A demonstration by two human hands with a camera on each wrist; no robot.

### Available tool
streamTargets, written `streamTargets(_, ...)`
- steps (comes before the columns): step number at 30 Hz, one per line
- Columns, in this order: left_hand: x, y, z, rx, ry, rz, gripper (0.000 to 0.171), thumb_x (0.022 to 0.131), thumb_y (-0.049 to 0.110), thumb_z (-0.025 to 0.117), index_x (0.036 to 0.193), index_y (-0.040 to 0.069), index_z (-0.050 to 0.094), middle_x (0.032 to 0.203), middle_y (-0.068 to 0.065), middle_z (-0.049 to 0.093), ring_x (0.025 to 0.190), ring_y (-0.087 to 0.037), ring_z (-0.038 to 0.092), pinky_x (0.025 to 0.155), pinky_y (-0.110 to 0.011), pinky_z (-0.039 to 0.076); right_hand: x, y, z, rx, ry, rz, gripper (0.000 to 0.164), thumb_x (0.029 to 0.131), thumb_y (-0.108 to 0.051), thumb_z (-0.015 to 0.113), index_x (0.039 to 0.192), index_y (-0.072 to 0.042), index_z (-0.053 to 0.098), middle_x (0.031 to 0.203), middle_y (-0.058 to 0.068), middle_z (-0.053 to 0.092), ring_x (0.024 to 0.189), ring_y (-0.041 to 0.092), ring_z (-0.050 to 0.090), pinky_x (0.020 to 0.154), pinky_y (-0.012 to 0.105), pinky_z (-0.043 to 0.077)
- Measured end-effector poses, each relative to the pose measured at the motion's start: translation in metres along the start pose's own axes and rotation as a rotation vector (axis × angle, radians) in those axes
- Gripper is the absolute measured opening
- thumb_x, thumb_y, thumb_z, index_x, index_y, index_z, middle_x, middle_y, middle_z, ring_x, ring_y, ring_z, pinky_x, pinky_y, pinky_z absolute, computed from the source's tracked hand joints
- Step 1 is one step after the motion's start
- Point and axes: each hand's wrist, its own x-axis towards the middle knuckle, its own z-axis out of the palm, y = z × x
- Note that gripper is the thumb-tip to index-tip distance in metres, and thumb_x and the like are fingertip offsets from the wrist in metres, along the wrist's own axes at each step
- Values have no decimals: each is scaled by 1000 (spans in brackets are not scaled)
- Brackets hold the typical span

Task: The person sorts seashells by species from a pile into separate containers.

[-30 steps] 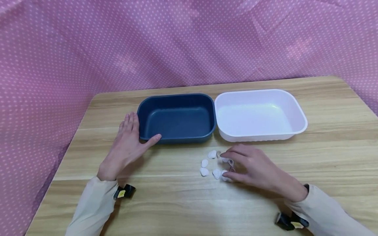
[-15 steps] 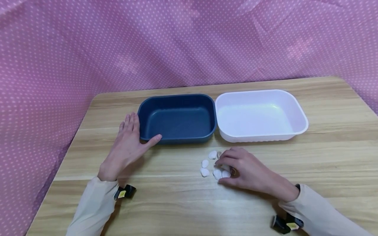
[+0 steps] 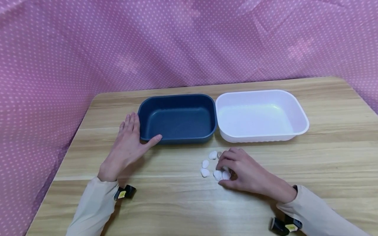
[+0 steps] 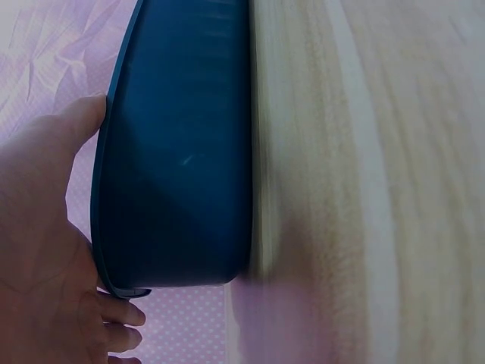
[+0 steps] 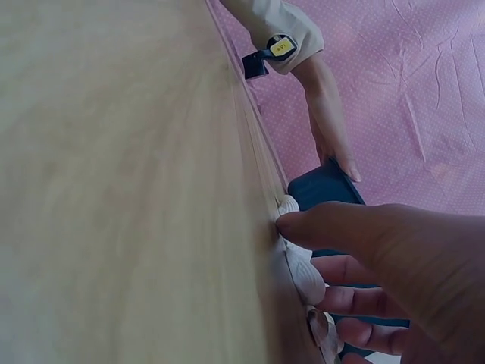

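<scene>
A dark blue plastic basin (image 3: 186, 140) stands on the table. My left hand (image 3: 122, 150) rests against its left end, fingers straight along the side and thumb over the front rim (image 4: 104, 189). In front of the basins, my right hand (image 3: 246, 172) curls its fingers and thumb round several seashells (image 3: 217, 175) on the tabletop. Some of them lie partly hidden under its palm. The right wrist view shows the thumb on the near side of the ribbed white shells (image 5: 307, 280), the other fingers behind. More white shells (image 3: 205, 172) lie just left of that hand.
A white plastic basin (image 3: 265, 138) stands at the blue one's right side. Both are on a wood-grain table (image 3: 177, 206). Pink dotted cloth (image 3: 189, 42) hangs behind the table and down its left side.
My right hand has moved left and curled further round the shells, drawing them closer together. My left hand stays at the blue basin.
</scene>
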Motion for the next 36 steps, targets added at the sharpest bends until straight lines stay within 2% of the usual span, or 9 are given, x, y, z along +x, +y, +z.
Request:
streamTargets(7,0,-1,0,-5,0,0,112,86,77,38,151,-3,-8,159,-21,-9,146,-33,-13,117,-51,-3,1,-2,3,35,-29,25,24,77,-34,79,94,-20,69,102,-10,59,98,12,46,85,36,39)
streamTargets(13,-1,-1,0,-6,3,4,112,86,77,38,151,-3,-7,159,-22,-7,146,-33,-12,117,-50,-3,2,-2,6,-23,0,-40,23,80,-36,76,93,-18,68,100,-8,59,97,13,47,89,38,39)
streamTargets(20,0,-1,0,-9,3,8,112,86,76,38,151,-3,-7,159,-21,-8,146,-33,-12,117,-50,-3,2,2,9,-95,42,-108,24,82,-38,73,93,-16,68,98,-5,60,95,15,49,88,38,40)
streamTargets(24,0,-1,0,-9,-2,0,112,86,77,37,151,-3,-8,159,-21,-9,146,-32,-13,117,-50,-3,2,3,11,-95,66,-120,27,82,-43,74,89,-19,65,94,-7,58,92,14,48,85,36,39)
streamTargets(27,0,-1,1,-10,-5,-3,112,86,77,37,151,-3,-8,159,-20,-10,146,-32,-14,117,-50,-4,1,4,11,-74,67,-124,29,81,-45,75,93,-20,64,97,-8,59,94,14,48,86,37,39)
streamTargets(32,0,-1,1,-9,-3,4,112,86,77,38,150,-3,-8,159,-20,-10,146,-31,-14,117,-49,-4,1,5,8,-26,47,-182,28,81,-31,77,106,-23,69,108,-6,60,104,18,50,88,41,38)
streamTargets(36,2,-1,1,-7,-3,4,112,86,77,37,150,-3,-8,159,-21,-9,146,-32,-13,117,-49,-3,0,8,5,2,26,-224,27,81,-18,76,106,-22,71,108,-4,58,105,19,48,86,41,36)
